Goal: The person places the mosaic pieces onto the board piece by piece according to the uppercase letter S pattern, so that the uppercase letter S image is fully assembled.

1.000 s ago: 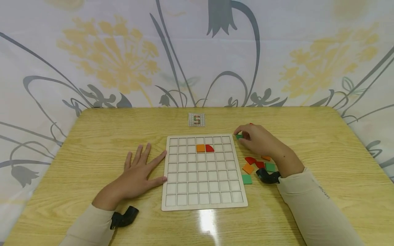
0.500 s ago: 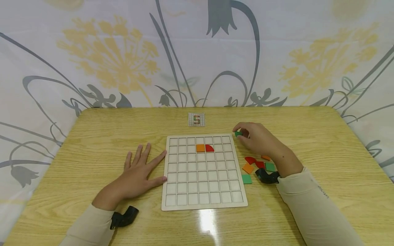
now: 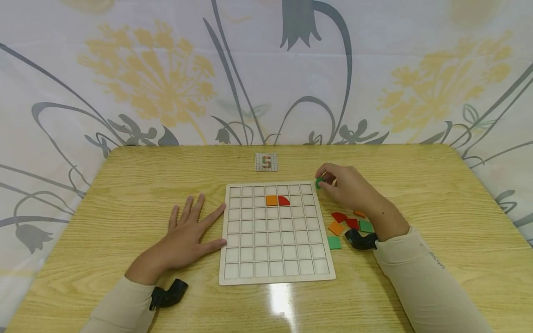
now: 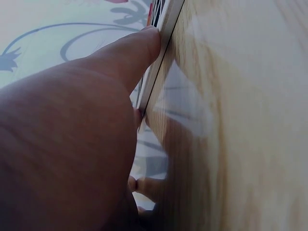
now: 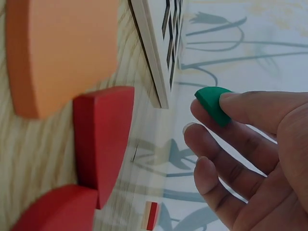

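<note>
The head view looks forward and down from above the near edge of the table [image 3: 125, 185], taking in the whole grid board [image 3: 275, 273], both arms and the flowered curtain [image 3: 166, 69] behind. The left wrist view sits low, very near the left hand [image 4: 72, 144], looking along the tabletop at the board's edge. The right wrist view is equally low and near, facing past loose pieces [image 5: 103, 139] toward the board. All three share the board and table.
</note>
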